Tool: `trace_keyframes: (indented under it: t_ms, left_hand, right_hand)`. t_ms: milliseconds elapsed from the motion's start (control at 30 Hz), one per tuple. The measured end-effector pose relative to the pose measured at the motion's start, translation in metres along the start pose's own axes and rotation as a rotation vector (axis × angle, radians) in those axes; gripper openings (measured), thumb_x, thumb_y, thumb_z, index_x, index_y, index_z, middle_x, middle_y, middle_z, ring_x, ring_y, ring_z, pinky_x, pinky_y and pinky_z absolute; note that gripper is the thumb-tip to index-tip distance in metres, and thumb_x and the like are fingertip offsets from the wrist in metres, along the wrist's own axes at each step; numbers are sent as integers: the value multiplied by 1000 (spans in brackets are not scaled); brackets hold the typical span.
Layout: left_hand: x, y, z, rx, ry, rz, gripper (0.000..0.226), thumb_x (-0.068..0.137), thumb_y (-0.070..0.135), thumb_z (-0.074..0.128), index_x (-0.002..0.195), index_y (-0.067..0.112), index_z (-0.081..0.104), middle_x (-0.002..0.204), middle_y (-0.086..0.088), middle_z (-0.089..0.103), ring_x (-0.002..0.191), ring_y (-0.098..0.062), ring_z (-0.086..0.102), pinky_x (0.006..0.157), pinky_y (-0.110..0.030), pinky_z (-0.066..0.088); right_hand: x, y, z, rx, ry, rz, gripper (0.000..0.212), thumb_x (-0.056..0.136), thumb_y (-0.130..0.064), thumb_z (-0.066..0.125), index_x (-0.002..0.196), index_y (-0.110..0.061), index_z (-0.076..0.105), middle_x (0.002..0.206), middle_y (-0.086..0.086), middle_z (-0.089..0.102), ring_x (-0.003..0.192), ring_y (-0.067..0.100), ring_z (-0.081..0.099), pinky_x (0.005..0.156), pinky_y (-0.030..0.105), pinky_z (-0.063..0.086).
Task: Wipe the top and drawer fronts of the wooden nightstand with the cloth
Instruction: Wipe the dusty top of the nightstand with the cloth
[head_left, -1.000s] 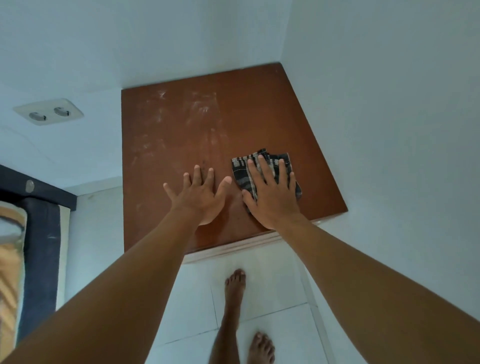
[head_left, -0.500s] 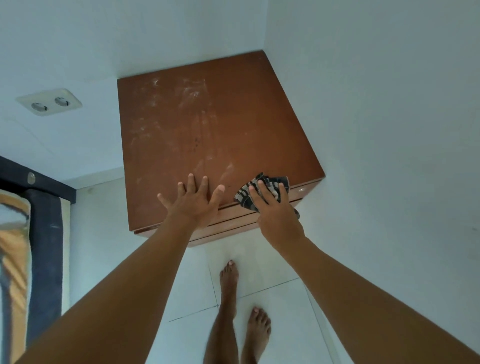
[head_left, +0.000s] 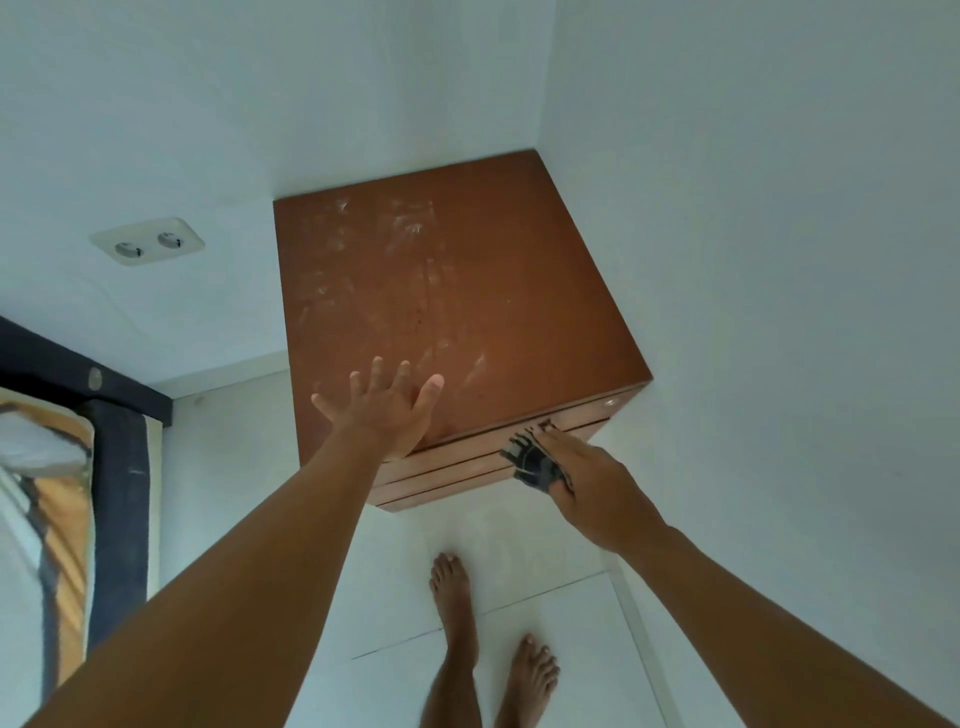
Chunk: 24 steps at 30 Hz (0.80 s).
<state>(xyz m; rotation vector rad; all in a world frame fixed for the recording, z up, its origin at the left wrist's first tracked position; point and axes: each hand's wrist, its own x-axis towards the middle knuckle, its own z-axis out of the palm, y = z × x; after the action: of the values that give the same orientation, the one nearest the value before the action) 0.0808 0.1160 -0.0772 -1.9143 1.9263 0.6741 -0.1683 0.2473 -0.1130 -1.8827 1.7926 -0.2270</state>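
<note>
Here, in the head view, the wooden nightstand stands in the corner of two white walls, its brown top streaked with pale dusty smears — thickest toward the back left. The left hand lies flat on the near edge of the top, fingers spread wide and holding nothing. The right hand is lower, pressing the dark checked cloth against the upper drawer fronts at their right end — the fingers lie flat over the cloth rather than curled round it. The hands are well apart. Two bare feet stand on the white tiled floor below the drawers. A double wall socket sits on the wall to the left, and a bed with a dark frame shows at the left edge.
</note>
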Motion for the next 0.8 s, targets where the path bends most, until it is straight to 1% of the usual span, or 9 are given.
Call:
trace_keyframes:
  t_ms: [67,133,200,300,400,533,600,733,800]
  left_hand:
    - [5,-2,-11,-11,7,7,91,87,83,-4,165,38,8,174,-2,-6,159,-36,-6,116,-75,-9]
    - [13,-5,-26,-27,15,1,93,84,84,-5,164,39,8,173,-2,-7,158,-36,-7,116,-74,-9]
    - [26,-9,-41,-38,13,-13,95,82,85,-6,164,39,6,173,-2,-10,158,-36,-9,117,-73,-10]
    - [56,-16,-60,-70,19,-16,89,87,84,-1,164,40,5,173,-2,-12,158,-35,-12,118,-71,-9]
    - [94,-26,-75,-80,16,9,84,92,81,3,164,40,6,173,-3,-12,158,-35,-13,119,-71,-6]
    - [140,-43,-79,-43,13,46,82,93,80,2,164,38,5,173,-4,-11,157,-36,-14,119,-71,-3]
    - [158,-51,-74,-17,27,65,82,93,79,0,164,38,4,173,-3,-12,157,-36,-15,119,-70,-5]
    - [176,-64,-57,0,58,109,76,97,75,0,163,39,-6,172,0,-15,158,-32,-13,120,-71,-5]
    - [176,-67,-49,10,83,117,74,97,74,-1,162,40,-13,171,3,-21,158,-31,-16,120,-71,-5]
  right_hand:
    - [30,-22,-23,33,44,-55,58,96,-14,53,153,-17,43,154,5,49,136,28,51,114,41,42]
    - [66,-44,-44,39,92,-87,60,95,-12,54,154,-18,42,155,4,48,139,27,48,117,41,39]
    - [108,-64,-62,41,122,-89,60,97,-15,54,155,-21,40,157,2,46,140,25,46,117,42,40]
    - [182,-90,-81,27,161,-84,59,99,-19,53,156,-21,37,159,3,43,143,26,43,118,41,36]
    - [260,-111,-93,17,199,-65,59,99,-18,49,157,-17,36,160,7,40,145,30,39,119,42,32]
    - [355,-134,-99,-15,245,-78,59,98,-15,48,156,-10,37,159,14,39,144,33,38,119,40,29]
    - [395,-141,-97,-46,246,-99,58,100,-15,46,156,-9,34,161,14,36,147,32,34,121,40,25]
    - [463,-139,-73,-109,207,-88,60,100,-18,44,158,-11,29,165,15,28,153,31,24,125,44,18]
    - [486,-132,-54,-132,143,-50,62,99,-26,44,159,-15,28,166,13,25,153,34,22,125,48,18]
